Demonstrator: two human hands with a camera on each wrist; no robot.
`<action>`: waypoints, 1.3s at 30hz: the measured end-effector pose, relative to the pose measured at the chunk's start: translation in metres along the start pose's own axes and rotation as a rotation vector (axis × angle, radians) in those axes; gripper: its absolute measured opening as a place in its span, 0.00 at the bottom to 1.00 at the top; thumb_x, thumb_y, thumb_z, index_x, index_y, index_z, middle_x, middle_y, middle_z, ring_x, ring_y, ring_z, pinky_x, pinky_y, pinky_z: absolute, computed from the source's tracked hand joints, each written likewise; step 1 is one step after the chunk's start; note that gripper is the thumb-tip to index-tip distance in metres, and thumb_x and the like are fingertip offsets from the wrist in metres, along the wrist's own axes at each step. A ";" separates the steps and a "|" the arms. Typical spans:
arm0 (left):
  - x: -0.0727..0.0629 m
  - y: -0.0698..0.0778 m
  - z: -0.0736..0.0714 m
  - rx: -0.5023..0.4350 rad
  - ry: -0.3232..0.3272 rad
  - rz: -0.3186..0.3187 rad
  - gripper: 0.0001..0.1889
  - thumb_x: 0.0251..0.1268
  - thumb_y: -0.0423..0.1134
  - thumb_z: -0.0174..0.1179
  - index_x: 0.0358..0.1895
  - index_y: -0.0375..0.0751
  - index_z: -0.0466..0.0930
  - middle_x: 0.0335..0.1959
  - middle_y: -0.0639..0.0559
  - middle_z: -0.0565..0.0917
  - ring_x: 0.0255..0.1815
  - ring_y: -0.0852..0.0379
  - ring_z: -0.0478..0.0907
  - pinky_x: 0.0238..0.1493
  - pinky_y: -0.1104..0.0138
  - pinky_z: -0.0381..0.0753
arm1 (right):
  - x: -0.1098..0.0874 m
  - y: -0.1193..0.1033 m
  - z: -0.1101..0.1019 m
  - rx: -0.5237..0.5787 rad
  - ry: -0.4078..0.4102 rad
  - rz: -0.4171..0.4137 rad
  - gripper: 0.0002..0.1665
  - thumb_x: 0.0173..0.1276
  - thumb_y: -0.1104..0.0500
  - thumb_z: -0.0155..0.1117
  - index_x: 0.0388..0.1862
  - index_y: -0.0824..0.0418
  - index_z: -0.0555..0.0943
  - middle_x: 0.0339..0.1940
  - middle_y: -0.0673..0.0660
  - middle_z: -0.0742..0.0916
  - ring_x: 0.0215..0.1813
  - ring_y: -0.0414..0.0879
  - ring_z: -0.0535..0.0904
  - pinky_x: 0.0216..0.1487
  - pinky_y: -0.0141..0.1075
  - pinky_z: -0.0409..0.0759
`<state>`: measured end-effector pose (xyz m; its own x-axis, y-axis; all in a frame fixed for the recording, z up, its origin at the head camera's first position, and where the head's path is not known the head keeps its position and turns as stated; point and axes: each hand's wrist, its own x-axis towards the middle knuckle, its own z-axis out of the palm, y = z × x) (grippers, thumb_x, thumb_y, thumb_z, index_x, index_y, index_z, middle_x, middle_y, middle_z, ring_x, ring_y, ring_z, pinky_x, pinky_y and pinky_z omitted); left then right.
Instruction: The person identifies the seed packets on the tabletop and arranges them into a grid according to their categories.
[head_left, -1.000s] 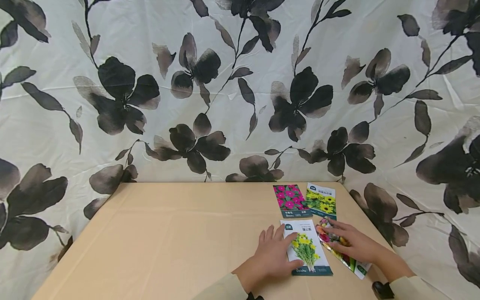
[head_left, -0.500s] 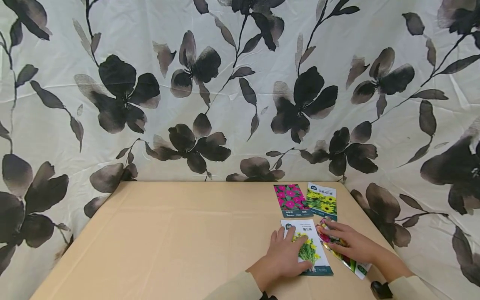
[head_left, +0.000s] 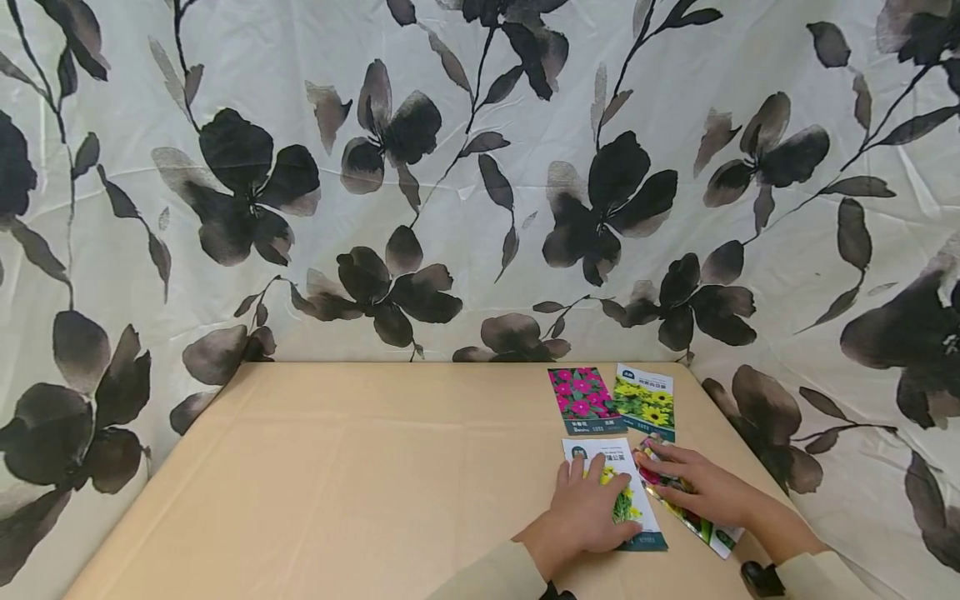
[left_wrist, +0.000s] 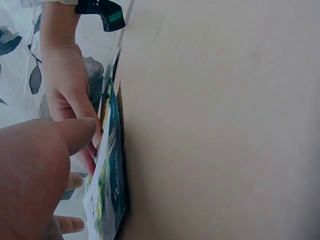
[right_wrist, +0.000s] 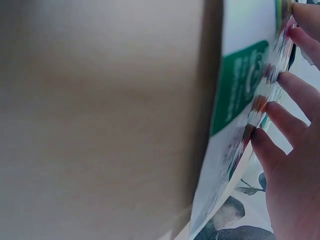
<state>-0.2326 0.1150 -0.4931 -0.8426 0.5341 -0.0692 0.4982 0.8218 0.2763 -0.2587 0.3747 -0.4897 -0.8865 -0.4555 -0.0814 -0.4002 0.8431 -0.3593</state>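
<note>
On the table's right half lies a white seed packet [head_left: 639, 505] with yellow flowers and a dark teal bottom band. My left hand [head_left: 583, 515] rests over it with fingers spread, covering much of its picture. The left wrist view shows that packet [left_wrist: 114, 170] edge-on beside the thumb. To its right, a glossy colourful seed packet [head_left: 696, 520] lies aslant under my right hand [head_left: 712, 487]. In the right wrist view the fingertips [right_wrist: 274, 110] touch this packet's printed face, near a green label.
Just behind lie a pink-flowered packet [head_left: 583, 398] and a yellow-flowered packet [head_left: 647, 402], their edges meeting. The tan table [head_left: 360, 475] stretches far to the left. A floral cloth [head_left: 480, 192] hangs behind the table's back edge.
My left hand has slid rightward across the white seed packet, covering more of its flowers. The right hand and the packets have stayed in place.
</note>
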 end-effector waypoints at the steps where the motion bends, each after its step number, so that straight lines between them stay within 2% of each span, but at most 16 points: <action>1: 0.001 0.001 0.001 0.005 0.001 -0.006 0.34 0.63 0.75 0.55 0.74 0.79 0.65 0.81 0.59 0.59 0.81 0.45 0.56 0.79 0.45 0.57 | 0.000 0.000 0.000 0.000 -0.004 -0.002 0.36 0.74 0.35 0.59 0.78 0.42 0.70 0.82 0.64 0.66 0.78 0.75 0.60 0.64 0.74 0.69; 5: 0.006 0.006 0.005 0.032 0.011 -0.022 0.34 0.63 0.76 0.53 0.73 0.80 0.64 0.81 0.60 0.60 0.81 0.46 0.57 0.79 0.46 0.57 | 0.000 0.001 -0.001 0.011 -0.008 -0.015 0.36 0.74 0.36 0.59 0.78 0.43 0.70 0.82 0.64 0.66 0.78 0.75 0.59 0.64 0.75 0.67; 11: 0.012 0.015 0.008 0.020 0.006 -0.074 0.36 0.61 0.78 0.53 0.74 0.80 0.64 0.81 0.61 0.60 0.82 0.45 0.56 0.79 0.44 0.55 | 0.000 0.004 0.002 0.022 0.012 -0.062 0.35 0.76 0.39 0.59 0.78 0.46 0.70 0.82 0.66 0.66 0.78 0.76 0.59 0.65 0.76 0.65; 16: 0.015 0.024 0.007 0.035 -0.012 -0.152 0.39 0.59 0.81 0.50 0.75 0.81 0.62 0.83 0.61 0.57 0.83 0.44 0.54 0.80 0.42 0.53 | 0.000 0.003 0.001 0.042 0.006 -0.050 0.35 0.76 0.39 0.59 0.78 0.47 0.69 0.82 0.66 0.65 0.78 0.77 0.57 0.65 0.77 0.63; 20: 0.019 0.028 0.010 0.063 -0.015 -0.191 0.39 0.60 0.81 0.49 0.76 0.80 0.60 0.83 0.60 0.56 0.84 0.44 0.53 0.80 0.43 0.53 | 0.002 0.002 0.000 0.055 -0.011 -0.028 0.36 0.76 0.38 0.59 0.79 0.46 0.69 0.82 0.65 0.64 0.79 0.77 0.56 0.65 0.78 0.61; 28: 0.020 0.033 0.010 0.056 -0.026 -0.230 0.38 0.61 0.80 0.49 0.75 0.80 0.61 0.81 0.59 0.60 0.83 0.44 0.54 0.80 0.45 0.54 | 0.003 0.004 -0.001 0.073 -0.020 -0.054 0.36 0.75 0.39 0.59 0.78 0.48 0.69 0.81 0.69 0.65 0.78 0.80 0.56 0.64 0.79 0.61; 39: 0.020 0.039 0.012 0.099 -0.005 -0.260 0.37 0.63 0.80 0.48 0.75 0.78 0.62 0.80 0.60 0.62 0.83 0.46 0.55 0.80 0.46 0.55 | 0.002 0.006 -0.003 0.082 -0.026 -0.090 0.36 0.76 0.42 0.61 0.78 0.52 0.69 0.81 0.72 0.64 0.77 0.82 0.55 0.64 0.79 0.61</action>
<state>-0.2279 0.1601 -0.4954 -0.9439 0.3037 -0.1300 0.2835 0.9466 0.1536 -0.2639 0.3801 -0.4891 -0.8411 -0.5365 -0.0688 -0.4568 0.7727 -0.4408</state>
